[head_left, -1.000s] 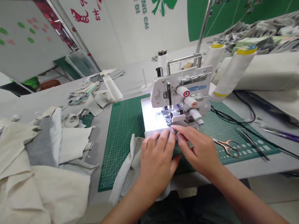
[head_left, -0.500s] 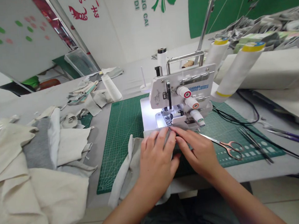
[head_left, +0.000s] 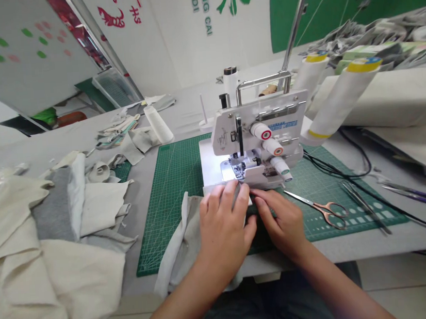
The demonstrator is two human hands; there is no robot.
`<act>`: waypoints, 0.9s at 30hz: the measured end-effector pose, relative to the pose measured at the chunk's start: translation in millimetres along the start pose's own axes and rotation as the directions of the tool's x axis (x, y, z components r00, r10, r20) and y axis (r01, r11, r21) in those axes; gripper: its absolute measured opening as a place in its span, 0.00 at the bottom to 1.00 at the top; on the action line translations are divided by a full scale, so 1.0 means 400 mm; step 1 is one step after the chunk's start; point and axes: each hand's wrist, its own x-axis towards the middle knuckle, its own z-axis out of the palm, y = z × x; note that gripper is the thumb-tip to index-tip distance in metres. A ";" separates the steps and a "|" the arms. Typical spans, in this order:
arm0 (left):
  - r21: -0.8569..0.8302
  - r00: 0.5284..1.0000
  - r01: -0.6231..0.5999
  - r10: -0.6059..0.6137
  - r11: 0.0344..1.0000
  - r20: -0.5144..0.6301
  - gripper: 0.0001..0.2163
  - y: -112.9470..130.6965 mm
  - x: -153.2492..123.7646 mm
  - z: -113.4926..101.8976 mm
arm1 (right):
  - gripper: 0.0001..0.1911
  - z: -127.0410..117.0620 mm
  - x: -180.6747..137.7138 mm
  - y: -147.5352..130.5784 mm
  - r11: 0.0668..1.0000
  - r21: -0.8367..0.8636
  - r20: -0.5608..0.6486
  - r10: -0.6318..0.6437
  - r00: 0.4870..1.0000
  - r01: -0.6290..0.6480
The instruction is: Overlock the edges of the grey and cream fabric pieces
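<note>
A white overlock sewing machine (head_left: 258, 137) stands on a green cutting mat (head_left: 172, 201). A grey piece of fabric (head_left: 182, 244) lies in front of it and hangs over the table edge. My left hand (head_left: 223, 227) lies flat on the fabric, fingers stretched toward the presser foot. My right hand (head_left: 281, 220) rests beside it, fingers pressed down on the fabric's edge just before the needle area. Both hands touch each other at the fingertips.
Rose-gold scissors (head_left: 320, 208) and dark tweezers (head_left: 363, 200) lie on the mat at right. Large thread cones (head_left: 338, 102) stand behind the machine. Cream and grey fabric pieces (head_left: 57, 224) are piled at left. Black cables (head_left: 352, 169) run right.
Both hands have drawn slightly back toward me with the fabric, the right hand more so. The view has shifted a little.
</note>
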 end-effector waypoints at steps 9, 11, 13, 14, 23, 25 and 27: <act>0.034 0.999 0.017 -0.016 0.999 -0.037 0.22 0.009 0.005 0.005 | 0.13 -0.004 0.000 -0.002 1.000 0.014 0.024 0.024 0.999 -0.025; 0.027 0.999 0.019 -0.017 0.999 -0.040 0.22 0.008 0.003 0.007 | 0.13 -0.004 0.000 -0.002 1.000 0.019 0.028 0.022 0.999 -0.023; 0.015 0.999 0.024 -0.023 1.000 -0.047 0.22 0.008 0.001 0.009 | 0.12 -0.004 -0.001 -0.002 0.999 0.025 0.028 0.021 0.999 -0.022; 0.010 0.998 0.029 -0.028 1.000 -0.050 0.21 0.008 0.000 0.010 | 0.12 -0.005 -0.002 -0.001 0.999 0.027 0.029 0.023 0.999 -0.024; 0.033 0.997 0.044 -0.042 0.999 -0.057 0.22 0.013 0.000 0.013 | 0.11 -0.003 -0.004 0.001 0.997 0.059 0.044 0.038 0.998 -0.040; 0.033 0.997 0.046 -0.044 0.998 -0.057 0.22 0.013 -0.001 0.014 | 0.11 -0.002 -0.004 0.003 0.997 0.063 0.047 0.040 0.998 -0.043; 0.033 0.997 0.048 -0.046 0.998 -0.059 0.22 0.013 -0.001 0.014 | 0.11 -0.001 -0.005 0.005 0.997 0.062 0.046 0.036 0.998 -0.039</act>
